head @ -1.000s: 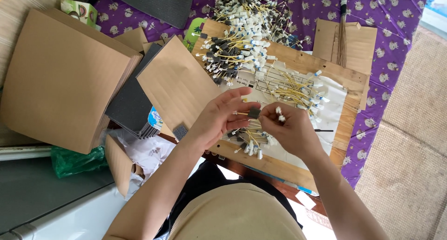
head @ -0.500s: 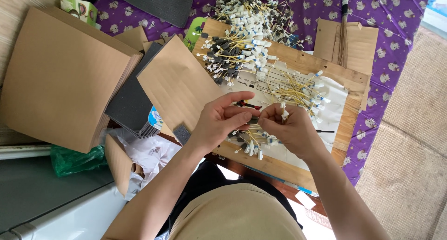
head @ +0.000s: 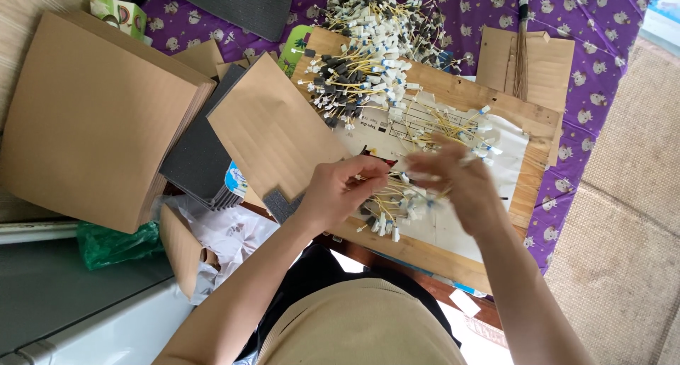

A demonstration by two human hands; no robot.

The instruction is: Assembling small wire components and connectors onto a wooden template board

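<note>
Centre of frame: left hand (head: 340, 191), grip pinched on a thin yellow wire (head: 382, 188) over the wooden board (head: 453, 88). Right hand (head: 460, 177) just beside it, blurred; grip could not be told. Wire pile (head: 368, 53) at upper centre. Brown cardboard stack (head: 92, 117) at left.

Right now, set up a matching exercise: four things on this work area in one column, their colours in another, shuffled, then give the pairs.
Things:
1. cloth
2. stack of cardboard sheets
3. foam pads
4. plastic bag

Colours:
A. green
B. dark grey
C. purple with small white figures
D. brown

Pairs: 1-C, 2-D, 3-B, 4-A
</note>
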